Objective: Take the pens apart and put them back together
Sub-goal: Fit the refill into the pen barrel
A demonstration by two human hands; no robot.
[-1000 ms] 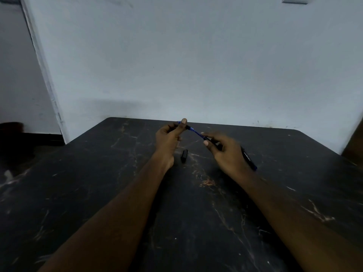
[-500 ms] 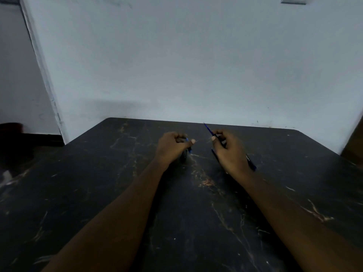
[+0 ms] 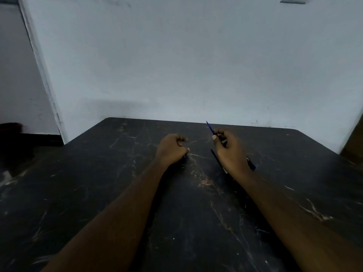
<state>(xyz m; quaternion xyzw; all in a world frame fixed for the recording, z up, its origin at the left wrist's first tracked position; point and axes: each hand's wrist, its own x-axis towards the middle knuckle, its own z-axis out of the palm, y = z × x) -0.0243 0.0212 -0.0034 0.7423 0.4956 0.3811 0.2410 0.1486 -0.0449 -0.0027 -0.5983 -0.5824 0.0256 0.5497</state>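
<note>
Hands are sitting further apart than a second ago. Back then the blue refill (image 3: 209, 127) was bridging both of them, and now only the right hand (image 3: 229, 152) is pinching it between thumb and fingertips. It's poking up and away toward the wall (image 3: 176, 65). That same hand is hovering just over the black marble-look table (image 3: 117, 193), and a dark pen barrel (image 3: 252, 165) with a blue end is sticking out past its right edge. The left hand (image 3: 171, 151) is now sitting low on the table with its fingers curling into a fist, right where the loose cap was lying. A tiny dark bit (image 3: 184, 156) is peeking out under the thumb, but honestly I can't tell whether the hand is gripping it.
</note>
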